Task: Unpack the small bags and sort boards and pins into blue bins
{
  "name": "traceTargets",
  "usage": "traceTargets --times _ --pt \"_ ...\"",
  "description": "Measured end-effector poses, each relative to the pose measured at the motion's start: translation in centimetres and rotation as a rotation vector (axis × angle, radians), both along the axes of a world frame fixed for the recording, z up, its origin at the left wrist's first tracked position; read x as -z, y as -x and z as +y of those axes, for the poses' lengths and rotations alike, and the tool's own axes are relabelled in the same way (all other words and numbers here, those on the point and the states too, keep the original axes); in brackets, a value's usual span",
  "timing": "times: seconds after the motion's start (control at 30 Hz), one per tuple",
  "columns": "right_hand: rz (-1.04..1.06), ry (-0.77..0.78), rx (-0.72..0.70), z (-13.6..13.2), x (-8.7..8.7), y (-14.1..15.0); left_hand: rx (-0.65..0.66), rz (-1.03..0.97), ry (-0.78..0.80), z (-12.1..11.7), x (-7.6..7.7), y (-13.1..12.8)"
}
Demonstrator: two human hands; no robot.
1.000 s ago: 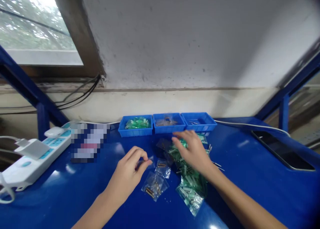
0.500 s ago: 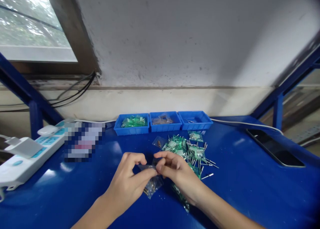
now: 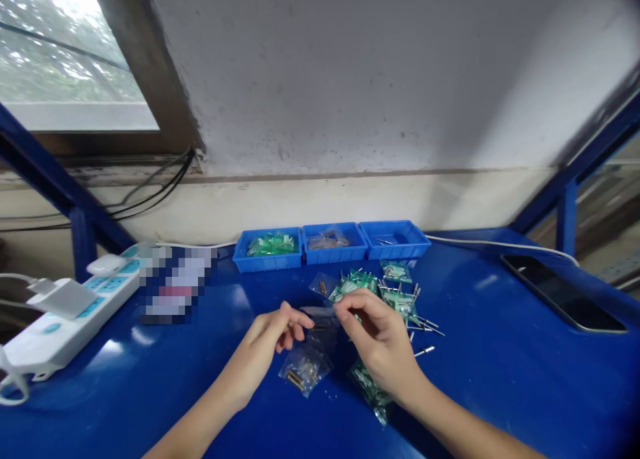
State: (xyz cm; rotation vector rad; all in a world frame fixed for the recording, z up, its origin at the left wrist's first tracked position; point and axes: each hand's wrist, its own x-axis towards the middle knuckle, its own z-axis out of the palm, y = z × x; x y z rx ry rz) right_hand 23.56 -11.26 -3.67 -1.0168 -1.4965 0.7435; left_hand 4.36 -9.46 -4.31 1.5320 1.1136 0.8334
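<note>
My right hand (image 3: 377, 335) pinches the upper right corner of a small clear plastic bag (image 3: 323, 325), which hangs between my hands. My left hand (image 3: 280, 329) is beside the bag's left edge, its fingers loosely bent and apart. A clear bag of brass-coloured pins (image 3: 306, 369) lies on the table below. Another small clear bag with brass-coloured pieces (image 3: 323, 285) lies farther back. Behind my right hand is a pile of green-tinted bags (image 3: 355, 282) and loose metal pins (image 3: 425, 324). Under its wrist lies another green bag (image 3: 370, 385), partly hidden.
Three blue trays stand along the wall: one with green bags (image 3: 267, 262), one with clear bags (image 3: 335, 254), one with a few metal pins (image 3: 397, 251). A white power strip (image 3: 65, 332) lies at left, a black phone (image 3: 560, 292) at right. The table (image 3: 500, 392) is blue.
My right hand moved from the green pile to the clear bag near my left hand, and now pinches its corner. The left fingers have turned and loosened. Loose pins show behind.
</note>
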Motion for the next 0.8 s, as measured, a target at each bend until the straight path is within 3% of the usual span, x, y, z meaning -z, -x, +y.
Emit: traceTargets --times 0.1,0.2,0.27,0.33,0.43,0.5,0.6,0.7,0.8 --pt "-0.169 -0.203 -0.040 -0.5 0.3 -0.1 0.003 -0.244 0.193 0.1 0.3 0.0" --pt "-0.272 -0.309 -0.012 -0.7 0.7 -0.1 0.034 -0.239 0.143 0.0 0.3 0.0" --pt "-0.296 -0.270 0.033 -0.7 0.7 -0.1 -0.010 -0.123 -0.031 0.0 0.3 0.1" --pt "-0.287 -0.141 0.029 -0.5 0.5 -0.1 -0.070 0.038 -0.346 -0.1 0.3 0.2" --pt "-0.228 0.113 -0.088 -0.1 0.0 0.1 -0.062 0.243 -0.827 -0.3 0.6 0.1" --pt "-0.183 0.231 -0.126 0.0 0.1 0.4 -0.013 0.354 -0.964 -0.4 0.7 0.0" --pt "-0.182 0.246 -0.045 0.5 0.4 0.8 0.081 0.569 -0.881 -0.4 0.4 0.1" --pt "-0.171 0.051 0.152 1.8 0.1 0.0 0.177 0.691 -0.628 -0.2 -0.4 1.0" --pt "-0.079 -0.165 0.418 3.4 -1.8 -2.4 0.306 0.728 -0.452 0.0 -1.1 2.1"
